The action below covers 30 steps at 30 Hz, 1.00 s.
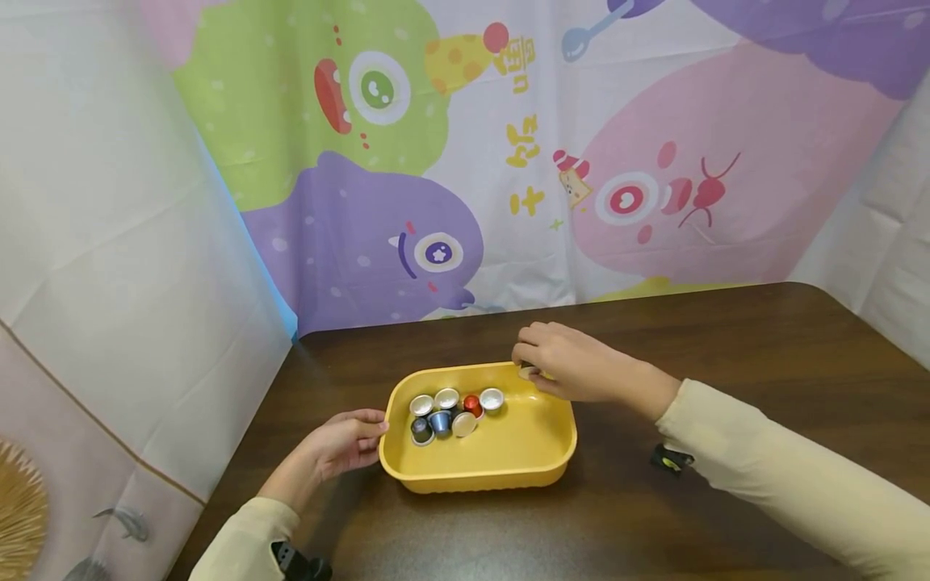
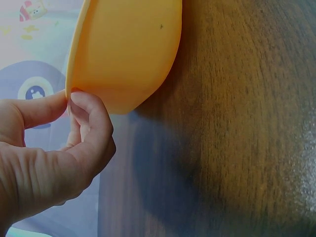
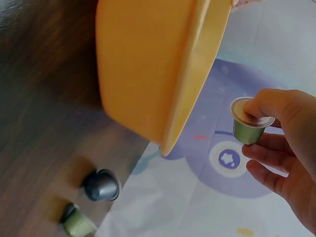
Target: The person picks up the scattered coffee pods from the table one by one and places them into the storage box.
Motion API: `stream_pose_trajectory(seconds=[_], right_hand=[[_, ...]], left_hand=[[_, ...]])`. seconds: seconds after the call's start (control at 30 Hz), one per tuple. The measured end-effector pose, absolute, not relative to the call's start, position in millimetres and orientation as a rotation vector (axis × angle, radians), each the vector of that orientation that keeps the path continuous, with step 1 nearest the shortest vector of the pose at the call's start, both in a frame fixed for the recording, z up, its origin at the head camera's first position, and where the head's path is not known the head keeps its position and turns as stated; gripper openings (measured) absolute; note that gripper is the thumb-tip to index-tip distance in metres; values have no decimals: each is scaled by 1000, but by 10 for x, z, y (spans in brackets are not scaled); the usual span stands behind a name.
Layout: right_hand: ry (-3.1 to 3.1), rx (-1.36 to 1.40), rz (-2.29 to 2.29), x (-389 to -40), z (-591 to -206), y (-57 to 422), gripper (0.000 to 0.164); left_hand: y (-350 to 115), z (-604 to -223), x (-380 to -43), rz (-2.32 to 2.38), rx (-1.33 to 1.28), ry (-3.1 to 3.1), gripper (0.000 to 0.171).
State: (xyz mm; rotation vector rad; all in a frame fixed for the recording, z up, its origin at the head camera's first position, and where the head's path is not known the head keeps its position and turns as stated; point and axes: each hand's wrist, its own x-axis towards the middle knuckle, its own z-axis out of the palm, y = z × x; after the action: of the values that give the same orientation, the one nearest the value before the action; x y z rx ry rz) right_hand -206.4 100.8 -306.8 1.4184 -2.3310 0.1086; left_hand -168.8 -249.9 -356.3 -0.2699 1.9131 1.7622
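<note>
A yellow plastic basin (image 1: 479, 486) stands on the brown table. Several coffee capsules lie in its left part, among them a blue one (image 1: 440, 423), a red one (image 1: 473, 404) and a silver-lidded one (image 1: 492, 399). My left hand (image 1: 340, 444) pinches the basin's left rim between thumb and fingers, as the left wrist view shows. Over the basin's far right corner, my right hand (image 1: 574, 361) holds a green coffee capsule (image 3: 248, 131), its thumb on the foil lid and fingers against its side.
In the right wrist view, a dark capsule (image 3: 102, 185) and another green capsule (image 3: 78, 222) lie on the table (image 3: 39, 148) outside the basin. A cartoon-printed cloth (image 1: 407, 226) hangs behind the table, and white cloth (image 1: 131, 202) hangs at the left side.
</note>
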Motion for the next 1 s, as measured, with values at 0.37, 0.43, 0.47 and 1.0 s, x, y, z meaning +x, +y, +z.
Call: stream_pose_trajectory(seconds=[0.37, 0.43, 0.47, 1.0], right_hand=[[-2343, 1487, 63, -2066, -3014, 749, 16], [-2349, 1499, 58, -2070, -3008, 706, 16], [-2350, 1507, 59, -2072, -3006, 685, 16], [-2482, 1658, 76, -2162, -2955, 419, 15]], left_hand=[[-2498, -3573, -1686, 1766, -262, 1906, 32], [-2498, -3571, -1689, 1763, -267, 1911, 31], [-2498, -3571, -1690, 1764, -270, 1912, 31], [-2505, -3574, -1691, 1762, -245, 1908, 31]])
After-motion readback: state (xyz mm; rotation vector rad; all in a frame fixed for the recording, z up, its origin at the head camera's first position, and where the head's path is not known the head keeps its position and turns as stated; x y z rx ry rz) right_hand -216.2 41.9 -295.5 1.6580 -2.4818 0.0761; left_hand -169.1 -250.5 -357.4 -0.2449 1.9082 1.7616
